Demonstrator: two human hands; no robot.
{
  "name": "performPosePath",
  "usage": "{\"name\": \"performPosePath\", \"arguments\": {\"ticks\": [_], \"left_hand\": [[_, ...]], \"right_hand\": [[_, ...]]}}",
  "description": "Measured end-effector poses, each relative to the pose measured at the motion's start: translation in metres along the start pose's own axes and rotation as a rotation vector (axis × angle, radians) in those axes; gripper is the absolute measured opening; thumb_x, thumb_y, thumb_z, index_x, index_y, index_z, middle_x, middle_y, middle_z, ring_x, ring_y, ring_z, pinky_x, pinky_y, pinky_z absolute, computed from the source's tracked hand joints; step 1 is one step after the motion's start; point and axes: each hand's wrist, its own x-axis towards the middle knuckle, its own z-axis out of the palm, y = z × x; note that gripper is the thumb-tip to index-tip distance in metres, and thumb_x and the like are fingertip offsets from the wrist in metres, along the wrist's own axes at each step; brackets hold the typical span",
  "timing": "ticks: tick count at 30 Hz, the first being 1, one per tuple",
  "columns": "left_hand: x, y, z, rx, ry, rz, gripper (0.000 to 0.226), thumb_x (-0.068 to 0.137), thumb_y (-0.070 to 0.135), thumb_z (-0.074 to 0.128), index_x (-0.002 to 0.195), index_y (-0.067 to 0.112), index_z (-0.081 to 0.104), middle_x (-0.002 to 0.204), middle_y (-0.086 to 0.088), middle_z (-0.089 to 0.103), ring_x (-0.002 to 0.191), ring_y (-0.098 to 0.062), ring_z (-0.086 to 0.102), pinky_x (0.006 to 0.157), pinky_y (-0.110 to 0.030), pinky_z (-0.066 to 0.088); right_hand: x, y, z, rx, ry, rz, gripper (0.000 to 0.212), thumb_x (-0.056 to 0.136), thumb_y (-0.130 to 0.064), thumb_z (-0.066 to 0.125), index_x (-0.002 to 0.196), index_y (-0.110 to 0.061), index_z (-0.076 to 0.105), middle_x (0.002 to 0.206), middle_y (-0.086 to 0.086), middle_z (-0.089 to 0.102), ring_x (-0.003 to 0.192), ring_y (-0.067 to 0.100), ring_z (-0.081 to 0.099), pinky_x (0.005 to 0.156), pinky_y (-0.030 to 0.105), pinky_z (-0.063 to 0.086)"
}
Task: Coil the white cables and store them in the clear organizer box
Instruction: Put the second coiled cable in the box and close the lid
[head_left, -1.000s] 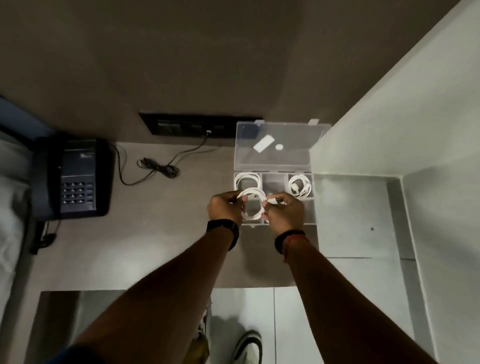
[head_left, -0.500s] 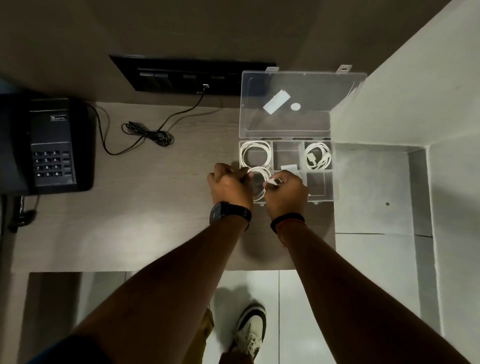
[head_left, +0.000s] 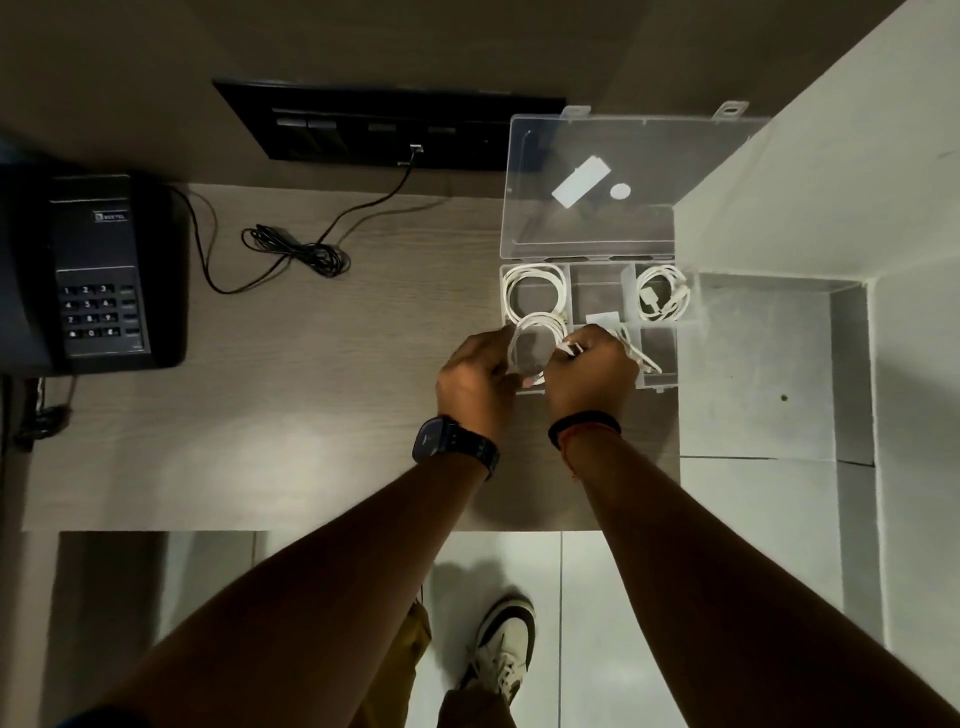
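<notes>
The clear organizer box (head_left: 667, 353) stands open on the desk, its lid (head_left: 592, 223) tipped back against the wall. One coiled white cable (head_left: 535, 283) lies in the far left compartment and another (head_left: 665, 299) in the far right one. My left hand (head_left: 475, 379) and my right hand (head_left: 589, 371) both grip a third white cable coil (head_left: 537, 338) over the near left compartment. A loose end of it (head_left: 641, 358) trails to the right across the near compartments. A small white piece (head_left: 602, 317) lies in the middle compartment.
A black desk phone (head_left: 98, 275) sits at the left edge of the wooden desk (head_left: 311, 415). A thin black cord (head_left: 296, 252) runs to a black socket panel (head_left: 384, 130) on the wall. A white ledge (head_left: 763, 364) adjoins the box on the right. My shoe (head_left: 506, 644) shows below.
The camera view has dropped closer to the desk. Both hands have lowered the coil from above the box's near edge down into the near left compartment.
</notes>
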Motion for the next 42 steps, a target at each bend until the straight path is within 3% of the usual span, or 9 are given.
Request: {"name": "performPosePath", "arguments": {"ticks": [3, 8, 12, 22, 28, 33, 38, 42], "left_hand": [[-0.002, -0.003, 0.002, 0.051, -0.114, -0.030, 0.058, 0.065, -0.001, 0.076, 0.121, 0.006, 0.060, 0.112, -0.020, 0.064, 0.094, -0.034, 0.064, 0.077, -0.028, 0.048], [0.000, -0.001, 0.005, 0.140, -0.151, 0.019, 0.046, 0.072, 0.002, 0.072, 0.117, 0.011, 0.064, 0.108, -0.018, 0.063, 0.086, -0.034, 0.063, 0.067, -0.028, 0.046], [0.003, -0.005, 0.004, 0.329, -0.227, 0.085, 0.046, 0.077, 0.014, 0.070, 0.122, 0.016, 0.059, 0.113, -0.014, 0.059, 0.100, -0.035, 0.053, 0.075, -0.038, 0.048], [0.007, -0.002, 0.000, 0.547, -0.288, 0.167, 0.046, 0.082, 0.028, 0.064, 0.124, 0.018, 0.051, 0.120, -0.008, 0.052, 0.104, -0.032, 0.047, 0.082, -0.043, 0.045], [0.015, 0.000, -0.005, 0.594, -0.288, 0.187, 0.027, 0.086, 0.027, 0.057, 0.112, 0.019, 0.061, 0.114, -0.005, 0.054, 0.102, -0.032, 0.046, 0.080, -0.043, 0.040], [0.018, -0.006, -0.003, 0.604, -0.383, 0.207, 0.035, 0.085, 0.033, 0.058, 0.118, 0.024, 0.057, 0.121, -0.004, 0.051, 0.107, -0.031, 0.044, 0.084, -0.044, 0.039], [0.012, -0.015, -0.003, 0.598, -0.475, 0.240, 0.040, 0.088, 0.041, 0.051, 0.126, 0.028, 0.049, 0.121, -0.006, 0.048, 0.108, -0.031, 0.043, 0.088, -0.047, 0.041], [0.005, -0.013, 0.002, 0.619, -0.475, 0.166, 0.045, 0.089, 0.039, 0.046, 0.132, 0.028, 0.038, 0.124, -0.008, 0.043, 0.110, -0.032, 0.041, 0.087, -0.049, 0.038]], "right_hand": [[0.002, 0.001, 0.001, -0.023, -0.014, 0.016, 0.017, 0.078, 0.000, 0.054, 0.087, 0.000, 0.068, 0.087, 0.022, 0.069, 0.090, 0.040, 0.060, 0.073, 0.037, 0.049], [0.002, 0.003, -0.001, -0.078, -0.062, -0.011, 0.027, 0.081, -0.003, 0.056, 0.106, -0.008, 0.065, 0.099, 0.021, 0.069, 0.099, 0.038, 0.059, 0.081, 0.039, 0.048], [0.006, 0.004, -0.003, -0.172, -0.143, -0.029, 0.032, 0.087, 0.000, 0.054, 0.117, -0.008, 0.063, 0.110, 0.020, 0.067, 0.110, 0.036, 0.057, 0.092, 0.039, 0.045], [0.011, -0.001, -0.010, -0.418, -0.237, -0.126, 0.023, 0.090, -0.001, 0.047, 0.098, -0.005, 0.068, 0.097, 0.019, 0.070, 0.097, 0.037, 0.062, 0.079, 0.038, 0.049], [0.012, 0.002, -0.011, -0.574, -0.177, -0.218, 0.025, 0.089, 0.002, 0.045, 0.093, -0.005, 0.068, 0.092, 0.018, 0.068, 0.105, 0.036, 0.054, 0.080, 0.040, 0.049], [0.016, 0.006, -0.009, -0.712, -0.112, -0.314, 0.021, 0.087, 0.002, 0.049, 0.097, 0.000, 0.068, 0.121, 0.018, 0.049, 0.107, 0.037, 0.047, 0.085, 0.039, 0.045], [0.012, 0.008, -0.005, -0.793, -0.227, -0.305, 0.020, 0.086, 0.002, 0.051, 0.100, -0.001, 0.064, 0.117, 0.017, 0.051, 0.107, 0.037, 0.050, 0.080, 0.043, 0.049], [0.006, 0.010, -0.003, -0.816, -0.243, -0.349, 0.018, 0.087, 0.003, 0.051, 0.098, 0.000, 0.064, 0.115, 0.017, 0.051, 0.097, 0.038, 0.058, 0.076, 0.046, 0.051]]}}
